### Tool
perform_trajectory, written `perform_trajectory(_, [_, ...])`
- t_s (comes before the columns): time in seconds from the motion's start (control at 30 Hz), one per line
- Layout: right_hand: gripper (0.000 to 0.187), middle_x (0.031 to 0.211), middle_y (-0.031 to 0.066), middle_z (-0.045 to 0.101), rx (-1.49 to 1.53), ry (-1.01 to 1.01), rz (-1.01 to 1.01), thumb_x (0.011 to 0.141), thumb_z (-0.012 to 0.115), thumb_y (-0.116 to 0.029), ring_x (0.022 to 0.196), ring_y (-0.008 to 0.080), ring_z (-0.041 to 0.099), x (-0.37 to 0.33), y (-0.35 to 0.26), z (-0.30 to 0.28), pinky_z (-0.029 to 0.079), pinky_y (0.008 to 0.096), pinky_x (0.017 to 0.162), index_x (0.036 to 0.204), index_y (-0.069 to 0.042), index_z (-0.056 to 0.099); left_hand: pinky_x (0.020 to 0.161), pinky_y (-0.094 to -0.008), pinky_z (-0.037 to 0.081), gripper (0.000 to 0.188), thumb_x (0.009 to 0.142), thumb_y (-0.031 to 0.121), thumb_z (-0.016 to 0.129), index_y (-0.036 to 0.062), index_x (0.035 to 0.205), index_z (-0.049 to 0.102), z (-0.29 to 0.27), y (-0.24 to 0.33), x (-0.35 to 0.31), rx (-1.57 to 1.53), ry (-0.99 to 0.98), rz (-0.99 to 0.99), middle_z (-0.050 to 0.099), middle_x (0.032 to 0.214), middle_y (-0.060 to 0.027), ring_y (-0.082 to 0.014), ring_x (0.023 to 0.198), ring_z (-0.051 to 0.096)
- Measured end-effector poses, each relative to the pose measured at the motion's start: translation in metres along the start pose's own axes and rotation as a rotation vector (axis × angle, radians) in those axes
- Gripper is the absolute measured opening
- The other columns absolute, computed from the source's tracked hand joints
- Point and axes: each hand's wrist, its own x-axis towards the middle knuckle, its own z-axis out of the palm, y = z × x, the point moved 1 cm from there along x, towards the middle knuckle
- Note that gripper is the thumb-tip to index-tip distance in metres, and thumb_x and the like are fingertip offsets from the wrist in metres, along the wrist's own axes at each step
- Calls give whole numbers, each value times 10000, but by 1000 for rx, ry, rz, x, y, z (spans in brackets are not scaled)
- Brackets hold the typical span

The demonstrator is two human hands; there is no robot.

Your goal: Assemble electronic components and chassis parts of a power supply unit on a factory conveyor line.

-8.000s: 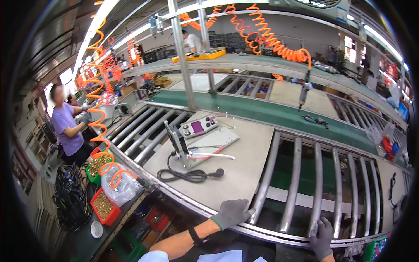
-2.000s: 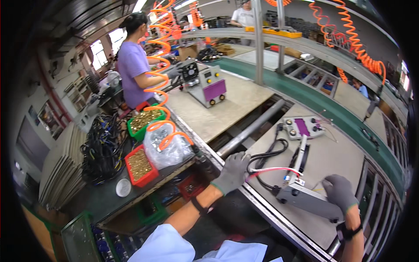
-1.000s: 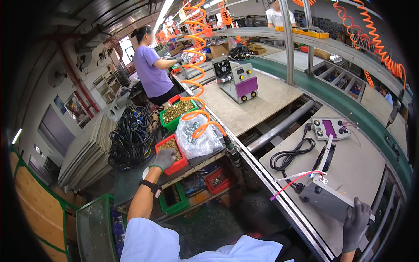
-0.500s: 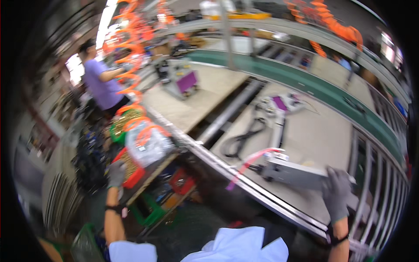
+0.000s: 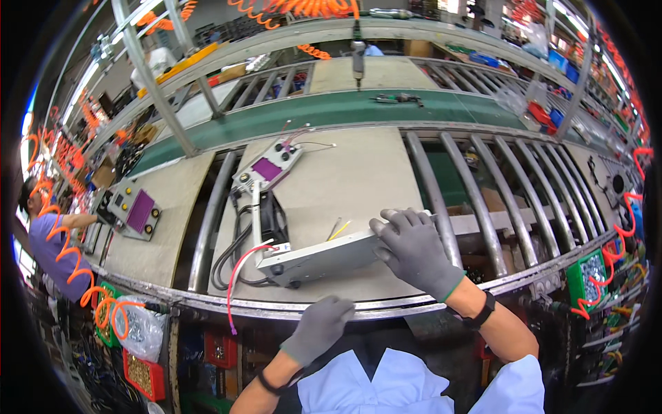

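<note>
A long grey metal housing (image 5: 324,257), a red wire looping from its left end, is laid flat near the counter (image 5: 358,179) edge.

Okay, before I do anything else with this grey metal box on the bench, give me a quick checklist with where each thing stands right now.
1. Right hand in its grey glove resting on the end of the grey metal box: ok.
2. Left hand on the box: not ok, it hangs at the bench's front rail, apart from it.
3. Box lying flat on the beige work board: ok.
4. Red wire clear of the edge: not ok, it droops over the rail.
5. Black cable coil clear of the box: not ok, it lies against it.
6. Left hand empty: cannot tell.
</note>
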Motion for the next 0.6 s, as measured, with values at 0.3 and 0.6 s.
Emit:
perform_trajectory(0.3, [500, 1126, 155, 646, -394, -447, 649, 768, 794, -333, 1107, 354, 605, -198, 128, -118, 453, 460, 997, 1170, -78, 642, 700, -436, 510, 166, 870, 116, 703, 43, 1019, 714, 53, -34, 52, -6, -40, 78, 628, 869, -173, -366, 795, 636])
perform_trajectory(0.6, [502, 946, 196, 735, -5, -1063, 1646, 781, 814, -330, 781, 334, 746, -348, 209, -183, 622, 417, 664, 1072, 50, 664, 705, -436, 517, 159, 855, 78, 707, 21, 1000, 733, 39, -41, 51, -60, -33, -31, 657, 851, -199, -378, 770, 646])
